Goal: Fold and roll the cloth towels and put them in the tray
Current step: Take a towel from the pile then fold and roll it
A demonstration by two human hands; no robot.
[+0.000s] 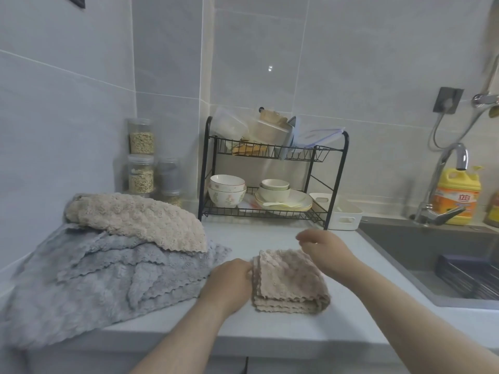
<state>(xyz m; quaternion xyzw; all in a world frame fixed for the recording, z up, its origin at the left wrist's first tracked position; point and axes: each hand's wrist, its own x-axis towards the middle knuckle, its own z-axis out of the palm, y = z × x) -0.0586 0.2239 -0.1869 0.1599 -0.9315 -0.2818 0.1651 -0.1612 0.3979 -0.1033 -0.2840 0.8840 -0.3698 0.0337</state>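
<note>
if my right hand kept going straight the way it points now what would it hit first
Probably the black dish rack: the right hand hovers over the folded towel, aimed left and away across bare counter. Depth is unclear.

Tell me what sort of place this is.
Most likely a home kitchen: a sink with a faucet, a black dish rack holding bowls, and a yellow dish soap bottle beside the faucet.
</note>
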